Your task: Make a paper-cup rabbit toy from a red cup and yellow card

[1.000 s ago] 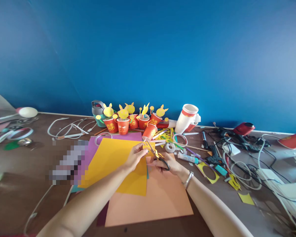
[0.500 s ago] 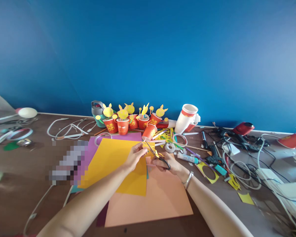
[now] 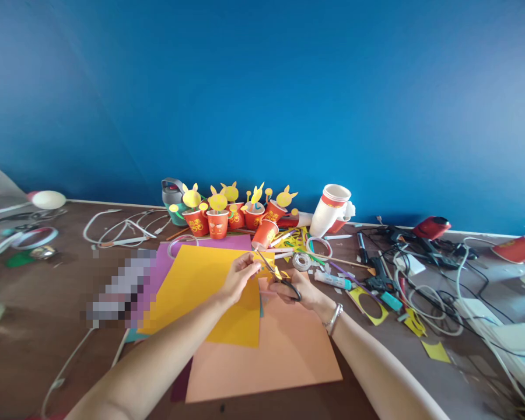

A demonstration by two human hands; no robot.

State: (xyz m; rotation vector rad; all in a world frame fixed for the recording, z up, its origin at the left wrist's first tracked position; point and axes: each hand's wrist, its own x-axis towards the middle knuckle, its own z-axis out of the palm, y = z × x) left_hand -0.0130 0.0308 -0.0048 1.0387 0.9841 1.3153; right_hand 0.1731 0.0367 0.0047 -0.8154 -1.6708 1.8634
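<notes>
My left hand (image 3: 240,280) is closed in a pinch on a small piece of yellow paper (image 3: 266,272), above the right edge of a large yellow sheet (image 3: 201,291). In my right hand (image 3: 305,289) is a pair of scissors (image 3: 296,292) with dark handles, its blades pointing up and left beside the left fingertips. The fingers partly hide the paper's outline. Beneath both hands lies a peach sheet (image 3: 284,356), and a purple sheet (image 3: 157,274) shows behind the yellow one. A red paper cup (image 3: 265,234) lies tilted just beyond the blades.
Several red cups (image 3: 219,225) with yellow animal-head cutouts stand near the blue wall. Right of them is a white cup stack (image 3: 328,213). Tape (image 3: 301,261), a glue tube (image 3: 333,280), yellow scraps (image 3: 370,306), a glue gun (image 3: 381,275) and tangled cables crowd the right side.
Hardly anything differs. The scissors and the small yellow paper have shifted very slightly between my hands; both arms stay in place.
</notes>
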